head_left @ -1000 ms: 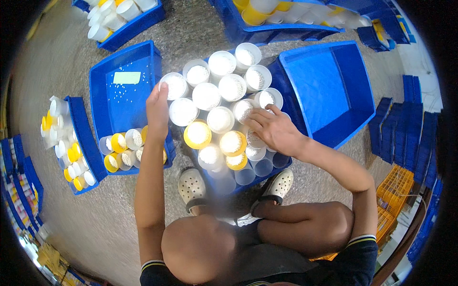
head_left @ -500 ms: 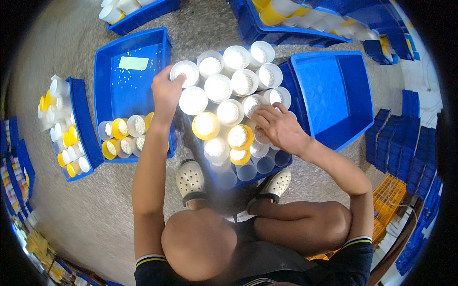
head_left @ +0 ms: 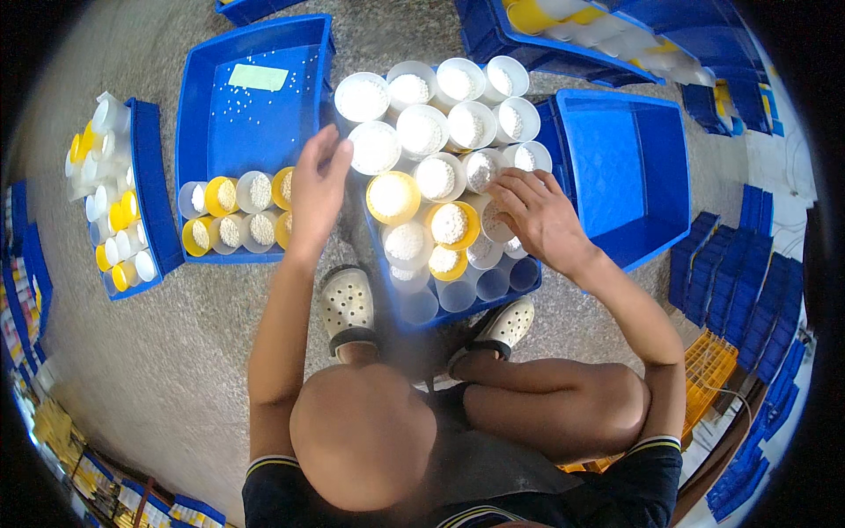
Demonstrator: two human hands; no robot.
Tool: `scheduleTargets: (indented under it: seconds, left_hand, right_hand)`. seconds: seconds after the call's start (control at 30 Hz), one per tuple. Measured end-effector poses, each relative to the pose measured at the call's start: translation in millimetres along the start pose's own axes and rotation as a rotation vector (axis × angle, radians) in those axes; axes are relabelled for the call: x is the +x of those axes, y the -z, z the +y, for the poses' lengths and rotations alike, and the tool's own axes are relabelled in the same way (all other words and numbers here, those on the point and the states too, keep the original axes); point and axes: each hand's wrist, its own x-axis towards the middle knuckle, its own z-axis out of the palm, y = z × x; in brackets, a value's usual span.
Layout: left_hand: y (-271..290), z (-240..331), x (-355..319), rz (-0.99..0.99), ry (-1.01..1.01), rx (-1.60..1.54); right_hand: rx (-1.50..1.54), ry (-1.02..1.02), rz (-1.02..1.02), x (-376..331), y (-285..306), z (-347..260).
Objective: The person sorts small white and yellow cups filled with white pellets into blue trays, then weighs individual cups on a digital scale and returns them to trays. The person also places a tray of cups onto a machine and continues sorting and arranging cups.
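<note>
My left hand (head_left: 319, 180) hovers left of the cup group, its fingers apart and nothing in it. Nearest to it stands a white cup (head_left: 375, 147) full of small white pellets. Curled fingers of my right hand (head_left: 539, 211) rest over the rim of a translucent cup (head_left: 495, 224) at the group's right side; the thumb is hidden. Around it are rows of white and yellow cups, mostly filled with white pellets, among them a yellow one (head_left: 393, 196). They stand on a blue crate (head_left: 524, 292), with clear cups (head_left: 457, 296) lining its near side.
A blue bin (head_left: 255, 40) at left holds scattered pellets, a pale green card (head_left: 257, 77) and lying cups (head_left: 260, 190). On the right sits another blue bin (head_left: 607, 154). Cup-filled crates (head_left: 145, 189) flank the area. Stacked blue trays (head_left: 731, 273) and a yellow crate (head_left: 704, 374) stand farther right.
My left hand has let go of the far-left cup and drawn back toward me. My right hand stays on its cup. The whole view has shifted slightly.
</note>
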Motion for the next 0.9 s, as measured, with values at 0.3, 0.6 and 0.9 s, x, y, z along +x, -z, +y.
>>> scheduleTargets:
  seconds: [0.3, 0.6, 0.9]
  left_hand:
    - [-2.7, -15.2, -21.8, -0.055, 0.04, -0.096]
    - [-5.9, -19.2, -35.2, -0.103, 0.0, -0.034]
    - [-2.2, -14.4, -37.8, -0.147, 0.017, -0.059]
  right_hand:
    - [-0.049, 0.036, -0.015, 4.1, 4.4, -10.0]
    - [-0.026, 0.001, -0.05, 0.0, 6.2, -15.2]
    - [-0.046, -0.001, -0.077, -1.3, 5.3, -16.8]
